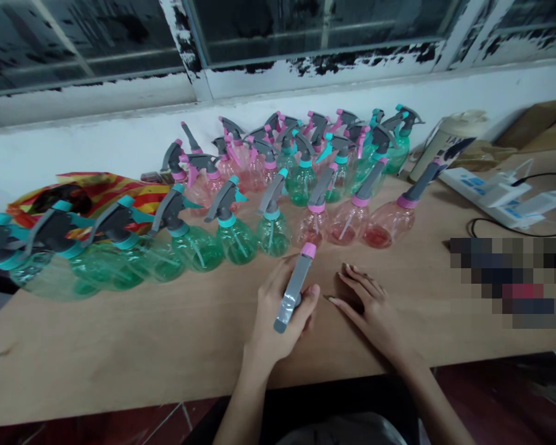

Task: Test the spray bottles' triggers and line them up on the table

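My left hand (pixel 271 318) is closed around a spray bottle, whose grey trigger head with a pink nozzle (pixel 294 289) points away from me. The hand hides whatever lies under that head. My right hand (pixel 368 309) rests on the tabletop to the right, fingers stretched out and holding nothing. Just beyond my hands stand pink spray bottles (pixel 312 225) with a little liquid in them. Green spray bottles (pixel 236 241) with teal collars continue the row to the left.
More pink and green spray bottles crowd behind, near the wall. A patterned red and yellow cloth (pixel 106 185) lies at the left. On the right are a cream cylindrical container (pixel 445 142), a white power strip (pixel 486 198) with plugs and black cable, and a blurred-out patch.
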Action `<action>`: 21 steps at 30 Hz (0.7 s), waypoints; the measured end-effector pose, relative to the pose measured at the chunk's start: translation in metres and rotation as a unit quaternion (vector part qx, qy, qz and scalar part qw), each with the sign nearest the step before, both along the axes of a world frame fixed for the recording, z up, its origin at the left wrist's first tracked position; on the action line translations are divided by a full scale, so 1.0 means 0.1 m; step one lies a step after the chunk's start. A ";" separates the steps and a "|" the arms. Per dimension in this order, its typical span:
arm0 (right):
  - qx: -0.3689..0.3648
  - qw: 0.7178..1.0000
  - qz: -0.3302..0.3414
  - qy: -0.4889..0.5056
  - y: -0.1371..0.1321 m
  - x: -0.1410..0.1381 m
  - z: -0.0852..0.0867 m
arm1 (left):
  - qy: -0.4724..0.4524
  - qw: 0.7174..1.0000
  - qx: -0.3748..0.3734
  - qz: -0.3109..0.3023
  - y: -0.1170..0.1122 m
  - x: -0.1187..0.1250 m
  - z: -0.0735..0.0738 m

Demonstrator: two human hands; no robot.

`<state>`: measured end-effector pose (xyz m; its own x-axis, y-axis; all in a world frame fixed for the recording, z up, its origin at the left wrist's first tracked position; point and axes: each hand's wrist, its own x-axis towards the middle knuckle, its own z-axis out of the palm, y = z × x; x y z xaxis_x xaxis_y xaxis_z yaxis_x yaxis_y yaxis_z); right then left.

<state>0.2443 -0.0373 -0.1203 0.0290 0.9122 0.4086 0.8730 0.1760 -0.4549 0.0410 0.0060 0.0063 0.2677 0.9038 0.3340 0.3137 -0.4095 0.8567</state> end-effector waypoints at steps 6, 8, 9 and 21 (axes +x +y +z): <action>0.001 1.000 -0.002 -0.001 -0.01 0.00 0.00 | 0.005 1.000 -0.006 -0.010 0.00 -0.01 -0.02; 0.003 1.000 0.000 -0.003 -0.01 0.00 0.00 | 0.001 1.000 -0.009 -0.004 0.00 -0.01 -0.06; 0.004 1.000 0.002 -0.004 0.00 0.00 -0.01 | 0.002 1.000 -0.005 0.001 0.01 -0.01 -0.07; -0.066 0.993 0.074 0.066 -0.09 -0.11 0.31 | 0.024 0.998 0.062 0.012 0.03 0.02 -0.06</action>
<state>0.2334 -0.0465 -0.0891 -0.0643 0.9557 0.2873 0.7732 0.2298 -0.5911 0.0432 0.0087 0.0002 0.2656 0.8624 0.4309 0.3634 -0.5035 0.7838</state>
